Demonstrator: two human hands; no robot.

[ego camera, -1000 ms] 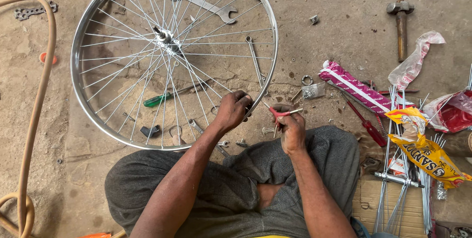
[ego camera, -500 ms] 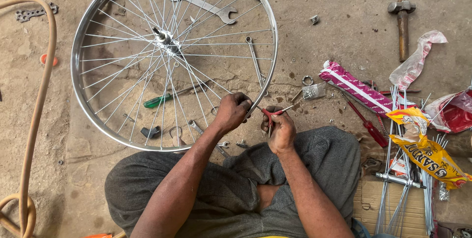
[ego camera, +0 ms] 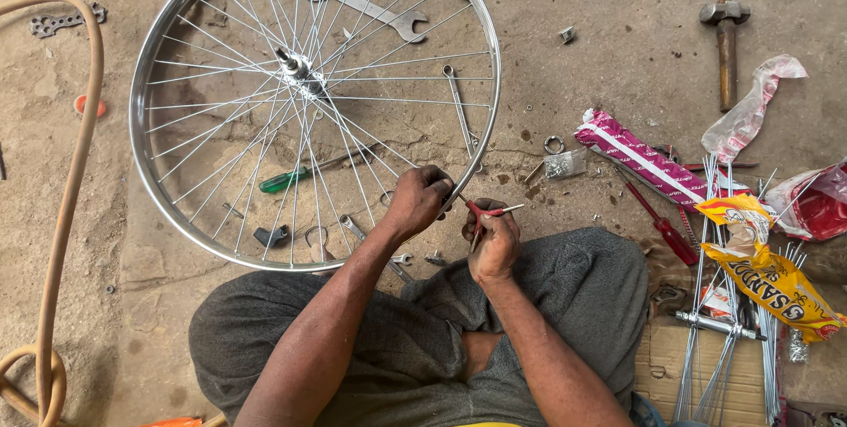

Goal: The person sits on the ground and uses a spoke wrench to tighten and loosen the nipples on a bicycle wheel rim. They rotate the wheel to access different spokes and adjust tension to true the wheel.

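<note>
A shiny spoked bicycle wheel lies flat on the dirt floor in front of me. My left hand is closed over the rim at its near right edge, pinching a spoke end. Just right of it, my right hand grips a small red-handled screwdriver whose tip points at the rim by my left hand. My knees in grey trousers sit below both hands.
Wrenches, a green-handled screwdriver and small parts lie inside the wheel. A hammer, a pink packet, a red screwdriver, yellow bags and a bundle of loose spokes lie right. A tan hose curves along the left.
My right hand has drawn in closer to my left hand at the rim, and the red screwdriver now points toward the rim. The wheel has not moved.
</note>
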